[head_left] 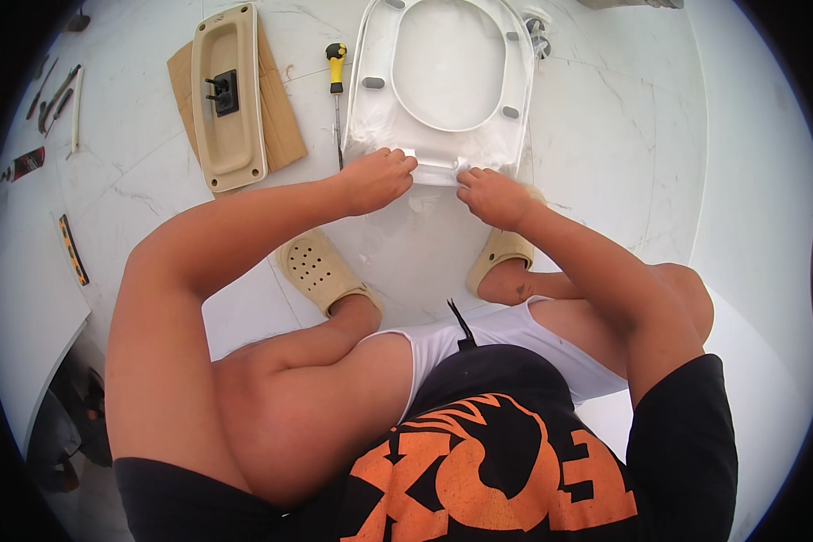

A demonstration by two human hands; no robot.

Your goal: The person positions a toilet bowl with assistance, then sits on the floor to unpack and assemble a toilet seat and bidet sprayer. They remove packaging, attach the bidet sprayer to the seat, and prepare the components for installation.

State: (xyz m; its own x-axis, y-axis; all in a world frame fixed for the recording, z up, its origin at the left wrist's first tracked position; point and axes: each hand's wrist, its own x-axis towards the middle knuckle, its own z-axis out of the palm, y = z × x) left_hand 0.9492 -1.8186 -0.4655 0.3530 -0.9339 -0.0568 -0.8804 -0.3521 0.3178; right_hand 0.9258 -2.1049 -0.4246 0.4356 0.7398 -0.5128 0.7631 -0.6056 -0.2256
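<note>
A white toilet seat (382,68) with its lid lies bottom-up on the floor in front of me, grey bumpers showing around its oval ring. Thin clear plastic film (370,134) clings about its near end. My left hand (379,181) is closed at that end, its fingertips pinching a small white hinge piece (409,155). On the other hinge, also white and partly covered by fingers, my right hand (495,196) is closed in the same way. Left of the seat lies a yellow-and-black screwdriver (336,68), its shaft pointing toward me.
A beige cistern lid (210,149), upturned with a black two-pronged fitting (223,93), rests on cardboard (283,135). Several hand tools (59,99) and a yellow-black strip (73,250) lie far left. Small fittings in plastic (538,36) sit beside the seat. A white wall (759,181) rises at right.
</note>
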